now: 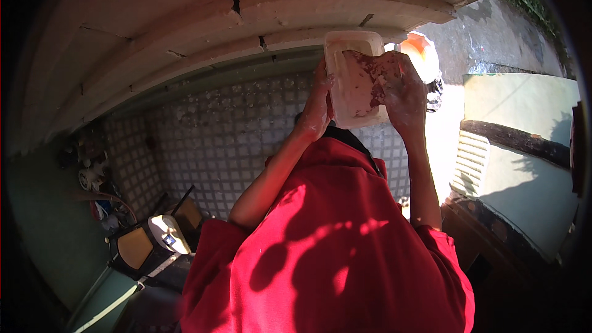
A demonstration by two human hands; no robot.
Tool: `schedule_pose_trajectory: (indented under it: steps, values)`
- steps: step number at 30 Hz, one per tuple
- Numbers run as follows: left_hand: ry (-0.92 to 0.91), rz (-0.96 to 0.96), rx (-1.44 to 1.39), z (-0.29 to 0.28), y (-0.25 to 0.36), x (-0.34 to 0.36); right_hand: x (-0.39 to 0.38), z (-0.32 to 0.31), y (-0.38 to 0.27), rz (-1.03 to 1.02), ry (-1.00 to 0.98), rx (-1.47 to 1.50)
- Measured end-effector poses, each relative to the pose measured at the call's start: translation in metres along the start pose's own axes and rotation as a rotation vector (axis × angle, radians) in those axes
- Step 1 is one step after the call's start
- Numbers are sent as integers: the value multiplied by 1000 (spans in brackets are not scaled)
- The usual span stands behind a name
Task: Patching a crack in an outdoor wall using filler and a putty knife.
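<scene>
A whitish, see-through rectangular plastic tub (353,43) is held out in front of me, its inside facing up. Pale pinkish residue and dark red patches cover its bottom, and a shadow with a wavy edge falls across it. My left hand (316,108) is closed on the tub's left side. Along the right side, my right hand (406,95) grips near the rim, with whitish smears on the skin. Its fingertips are partly hidden, so I cannot tell whether it also holds something small. Just beyond that hand stands a brightly sunlit orange and white container (420,55).
A ledge with cracked, curved-looking edges (277,9) runs across the front. Below lies a checkered tile floor (216,123). At the lower left are a chair (134,245) with a white cap-like item (168,234) and assorted clutter. A pale panel with a dark beam (518,139) stands right.
</scene>
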State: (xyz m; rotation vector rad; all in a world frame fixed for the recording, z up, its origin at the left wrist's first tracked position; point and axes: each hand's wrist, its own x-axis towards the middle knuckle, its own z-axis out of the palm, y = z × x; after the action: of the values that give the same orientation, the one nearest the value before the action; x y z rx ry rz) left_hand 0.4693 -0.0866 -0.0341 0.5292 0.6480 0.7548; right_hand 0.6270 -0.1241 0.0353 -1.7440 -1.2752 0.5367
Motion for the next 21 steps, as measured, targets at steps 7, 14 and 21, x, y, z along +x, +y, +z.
schedule_pose_trajectory:
  steps: [7,14,21]
  values:
    - [-60,27,49,-2,12,7,6,10,-6,-50,23,-50]
    - [-55,-30,-6,1,11,8,1,22,-11,-82,23,-66]
    - [-62,-29,1,0,7,10,-4,28,18,144,4,374]
